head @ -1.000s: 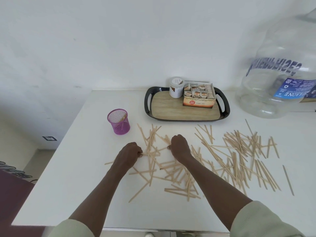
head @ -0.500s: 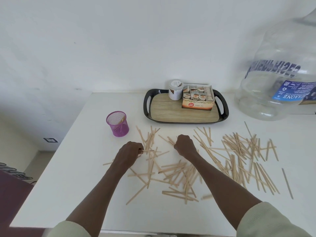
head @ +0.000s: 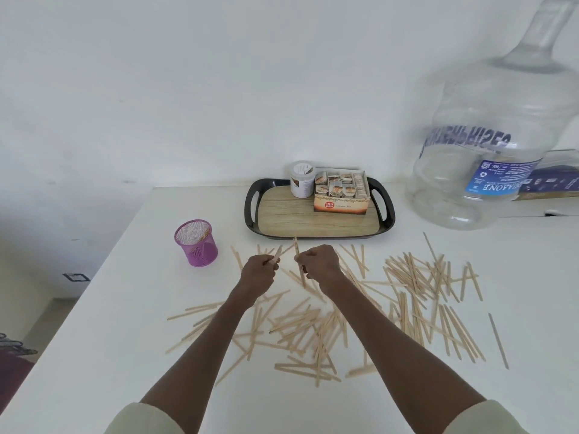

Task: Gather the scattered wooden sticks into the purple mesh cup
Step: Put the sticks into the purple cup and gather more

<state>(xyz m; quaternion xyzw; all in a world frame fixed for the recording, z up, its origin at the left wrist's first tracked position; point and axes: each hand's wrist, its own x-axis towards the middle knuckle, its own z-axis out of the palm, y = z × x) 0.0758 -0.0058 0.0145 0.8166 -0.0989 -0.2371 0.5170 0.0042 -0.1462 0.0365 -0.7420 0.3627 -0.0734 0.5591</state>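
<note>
Wooden sticks stand gripped in both raised hands, left hand and right hand.

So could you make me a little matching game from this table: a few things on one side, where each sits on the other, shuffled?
Things:
1. purple mesh cup
2. tea box
3. water jug
4. white jar

Places:
A. far right of the table, beyond the scattered wooden sticks
B. on the tray, back left corner
C. left of both hands, a few sticks inside
D. on the tray, right of the jar

Pairs: 1-C, 2-D, 3-A, 4-B
</note>
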